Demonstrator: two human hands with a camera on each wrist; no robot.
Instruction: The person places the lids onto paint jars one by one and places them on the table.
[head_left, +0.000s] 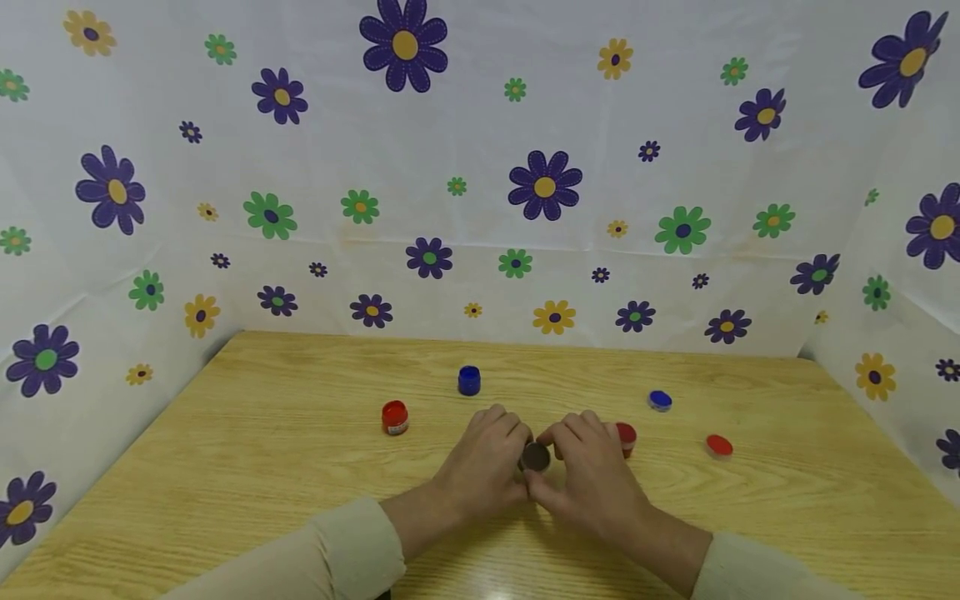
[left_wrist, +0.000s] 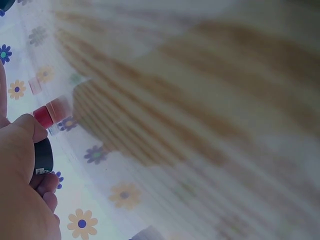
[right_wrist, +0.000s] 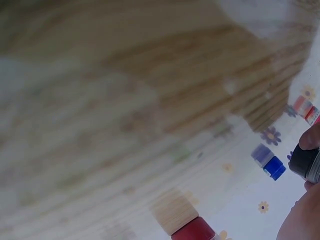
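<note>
Two pale cuffed sleeves, the left one [head_left: 360, 537] and the right one [head_left: 738, 567], lay nearest the camera, leading to two bare hands that met over one small jar. The left hand [head_left: 483, 462] had its fingers curled round one side of the black-topped jar [head_left: 536, 457]; the right hand [head_left: 596, 471] pinched the other side between thumb and fingers. The jar sat in the middle of this grip, round and squat, with a smooth, flat, dark top; the right wrist view showed a greyish, perhaps see-through part next to the black, though blur there made it hard to be sure.

Three other jars stood around the grip: an open, glossy red jar [head_left: 395, 417] to its left and beyond, an open blue jar [head_left: 469, 381] farther beyond, and a dark red jar [head_left: 627, 439] just past the right hand, partly hidden by it. Two loose round lids lay right of the grip, a blue lid [head_left: 660, 401] farther out and a red lid [head_left: 719, 447] nearer. Beneath all was a wood-grained table [head_left: 300, 433]; beyond rose creased white cloth [head_left: 465, 125] printed with flowers.
</note>
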